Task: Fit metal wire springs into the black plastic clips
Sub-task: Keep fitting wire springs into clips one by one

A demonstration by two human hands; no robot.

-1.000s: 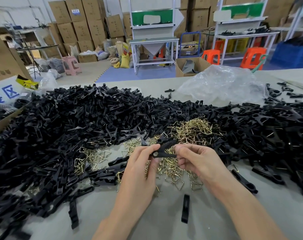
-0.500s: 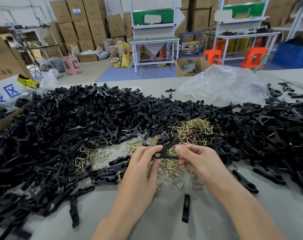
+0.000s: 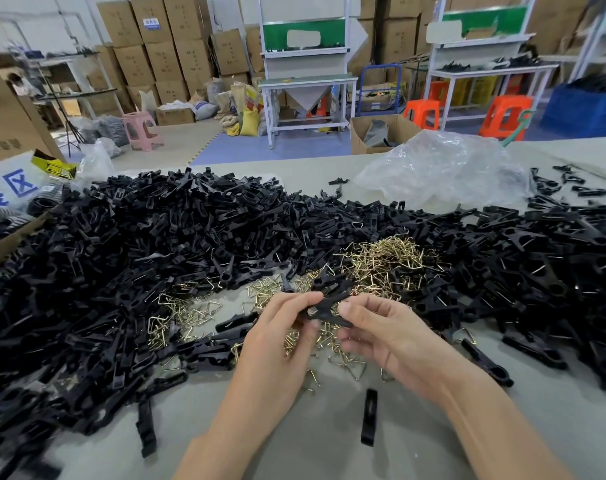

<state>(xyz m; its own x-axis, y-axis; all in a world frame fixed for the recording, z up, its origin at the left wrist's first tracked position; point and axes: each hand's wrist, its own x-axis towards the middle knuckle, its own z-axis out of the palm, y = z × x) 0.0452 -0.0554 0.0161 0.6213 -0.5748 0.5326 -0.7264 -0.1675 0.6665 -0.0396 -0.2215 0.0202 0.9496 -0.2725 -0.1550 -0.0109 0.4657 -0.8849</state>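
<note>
Pinching a black plastic clip [image 3: 329,306] from opposite ends, the left hand [image 3: 280,341] and right hand [image 3: 395,337] are both gripping it firmly just above the pile of wire springs [image 3: 388,263] on the table [image 3: 294,445], seemingly holding its two halves crossed so a spring can seat.

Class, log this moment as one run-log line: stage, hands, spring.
stage: assembling | left hand: pinches black clip | right hand: pinches same clip | spring seated: cannot tell | below: loose wire springs
</note>
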